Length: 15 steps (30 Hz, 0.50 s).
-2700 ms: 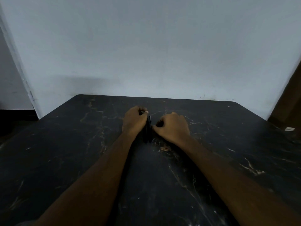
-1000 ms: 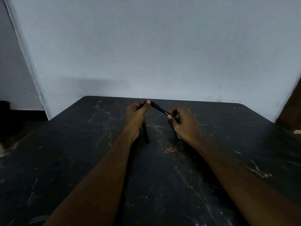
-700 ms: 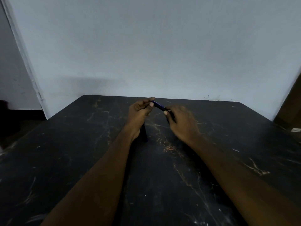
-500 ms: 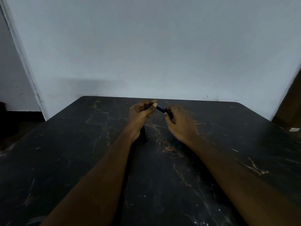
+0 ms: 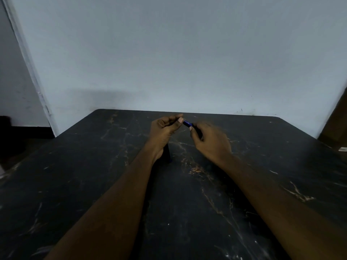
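the blue pen (image 5: 186,122) is a slim, short stick. only a small stretch of it shows between the two hands. that stretch is deep glossy blue with a line of tiny pale lettering along it, too small to read. it slopes down from left to right, and its right part turns dark, almost black, where it runs in under the fingers. it is held up in the air above the far middle of the desk (image 5: 93,184), clear of the top.

the left hand (image 5: 164,131) is closed up, its fingers curled in toward the palm. its thumb and forefinger pinch the upper left end of the pen, and the thumb's pale nail sits right against the blue. the right hand (image 5: 211,141) shows its back to the camera and is slightly blurred. its fingers are curled round the dark lower end of the pen, so both hands are clamped on the same thing, nearly knuckle to knuckle, with just the blue stretch between them.

a second thing, a dark stick (image 5: 167,153), shows under the heel of the left hand. it stands close to upright with its lower end down at the desk — whether the left hand grips it or merely covers it cannot be told.

the desk is black stone-look with pale and rusty veins. a plain grey-white wall (image 5: 187,53) stands just behind its far edge.
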Available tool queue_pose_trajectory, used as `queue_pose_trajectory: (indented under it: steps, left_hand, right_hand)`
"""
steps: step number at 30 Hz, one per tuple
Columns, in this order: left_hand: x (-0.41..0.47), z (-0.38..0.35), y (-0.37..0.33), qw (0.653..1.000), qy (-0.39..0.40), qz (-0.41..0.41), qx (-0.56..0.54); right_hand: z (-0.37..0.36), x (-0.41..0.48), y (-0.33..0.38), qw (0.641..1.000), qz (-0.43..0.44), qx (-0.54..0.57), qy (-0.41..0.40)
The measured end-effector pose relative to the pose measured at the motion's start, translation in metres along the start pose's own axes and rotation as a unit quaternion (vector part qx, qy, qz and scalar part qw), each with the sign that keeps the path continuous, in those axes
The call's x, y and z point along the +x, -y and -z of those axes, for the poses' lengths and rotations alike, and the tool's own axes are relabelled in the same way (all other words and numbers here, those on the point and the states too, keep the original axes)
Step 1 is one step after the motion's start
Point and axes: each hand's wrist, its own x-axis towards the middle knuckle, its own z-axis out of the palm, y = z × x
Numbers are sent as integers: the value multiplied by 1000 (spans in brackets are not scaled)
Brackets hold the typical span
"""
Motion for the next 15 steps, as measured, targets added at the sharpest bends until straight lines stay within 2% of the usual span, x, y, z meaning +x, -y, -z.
queue_pose_trajectory:
  steps: [4,15]
  left_hand:
    - [0,1,0,1000,-18,3,1]
    - [2,4,0,1000,-7,4,-9]
  right_hand:
    - [0,1,3,1000,24,11,-9]
    - [-3,-2,1,1000,-5,18,-21]
